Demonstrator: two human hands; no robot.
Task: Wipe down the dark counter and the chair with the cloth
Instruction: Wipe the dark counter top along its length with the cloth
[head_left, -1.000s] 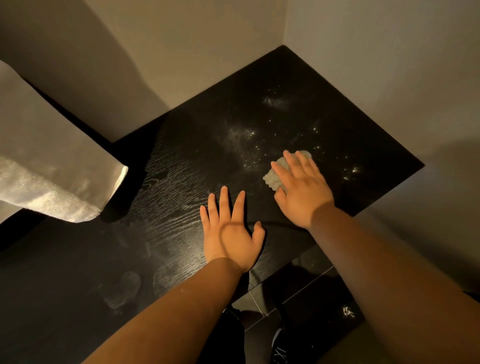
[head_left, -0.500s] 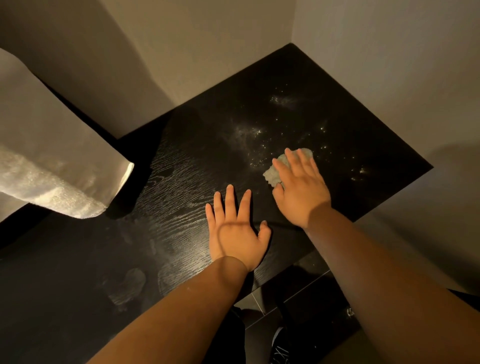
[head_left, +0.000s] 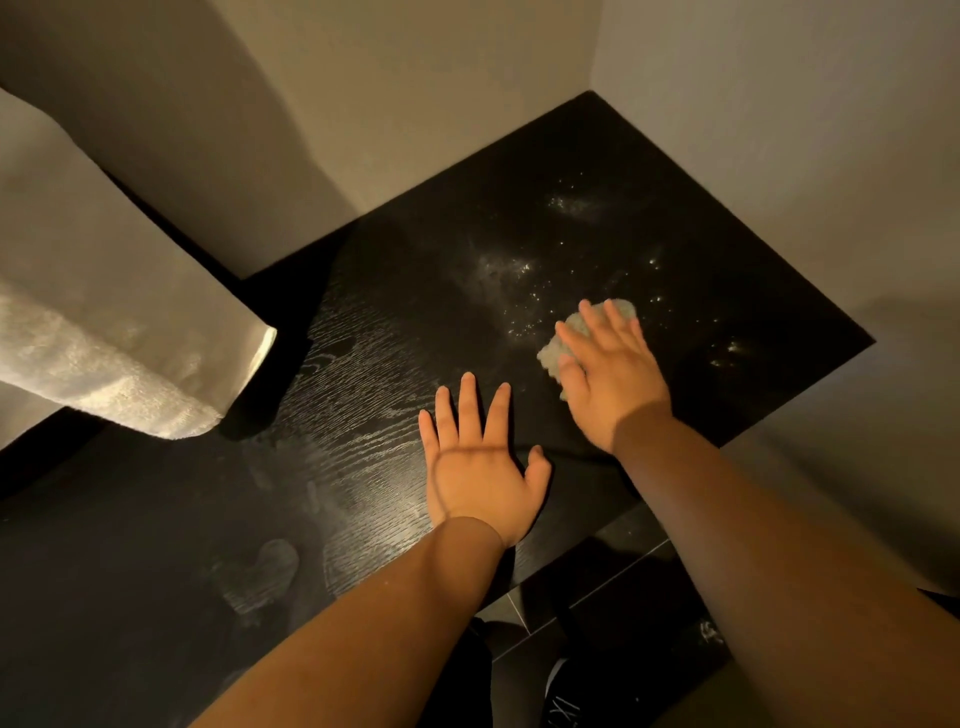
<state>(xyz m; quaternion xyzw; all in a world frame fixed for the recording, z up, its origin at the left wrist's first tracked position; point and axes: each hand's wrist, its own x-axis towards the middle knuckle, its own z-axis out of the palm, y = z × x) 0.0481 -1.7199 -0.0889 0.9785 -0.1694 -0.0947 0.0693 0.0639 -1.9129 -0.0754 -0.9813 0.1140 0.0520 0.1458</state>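
Black wood-grain counter (head_left: 363, 364) lies under both your forearms, which reach forward across its near edge. Your left hand (head_left: 480, 462) lies flat on the counter close to that near edge, palm down, fingers straight and spread, thumb out to the right, holding nothing. Your right hand (head_left: 613, 374) sits further in, towards the right edge, palm down, its straight fingers pressing on the pale cloth (head_left: 549, 353). The cloth is bunched under the palm and shows past the fingertips and beside the thumb. Fine white specks and a hazy smear lie on the counter just beyond the cloth, towards the far corner. A folded white towel (head_left: 130, 364) shows above the counter's left part. Below the near edge, on dark floor tiles (head_left: 597, 587), a dark shoe (head_left: 563, 699) bears white lettering too blurred to read.
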